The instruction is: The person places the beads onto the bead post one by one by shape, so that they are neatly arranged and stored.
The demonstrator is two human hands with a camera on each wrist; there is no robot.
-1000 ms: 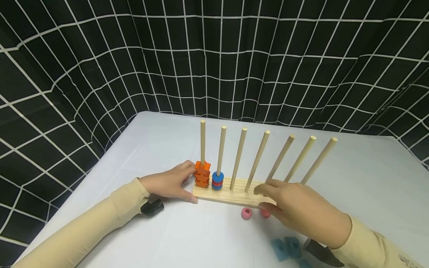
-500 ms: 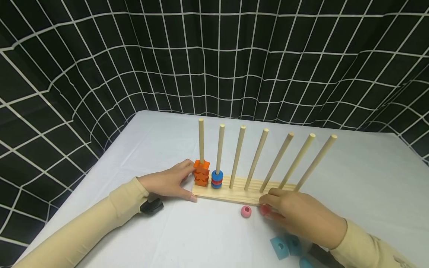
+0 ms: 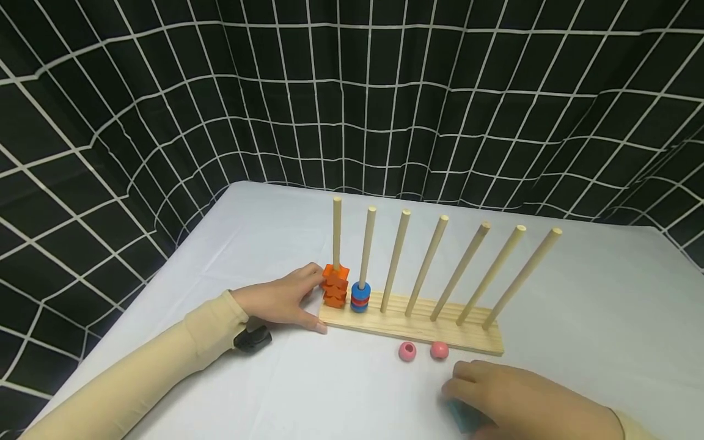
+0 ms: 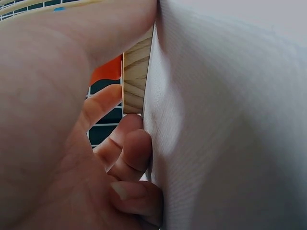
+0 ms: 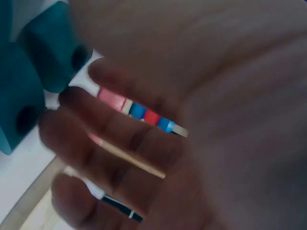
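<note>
My left hand (image 3: 280, 299) grips the left end of a wooden peg board (image 3: 379, 321), thumb along the front edge and fingers at the back. In the left wrist view its fingers (image 4: 132, 148) bend around the board's end (image 4: 136, 79). Orange notched beads (image 3: 335, 293) are stacked on the leftmost peg, and blue and red beads (image 3: 360, 298) on the second. My right hand (image 3: 517, 394) hovers over teal blocks with holes, covering most of them in the head view. One teal block (image 5: 50, 45) lies just beyond its loosely extended fingertips, with nothing held.
Two pink beads (image 3: 407, 351) lie on the white cloth just in front of the board. Tall bare pegs (image 3: 462, 272) rise from its middle and right. A dark curtain with white grid lines (image 3: 385, 91) hangs behind the table.
My right hand has left the right pink bead and moved toward the front right, over the teal blocks. That bead stays on the cloth. My left hand keeps its place.
</note>
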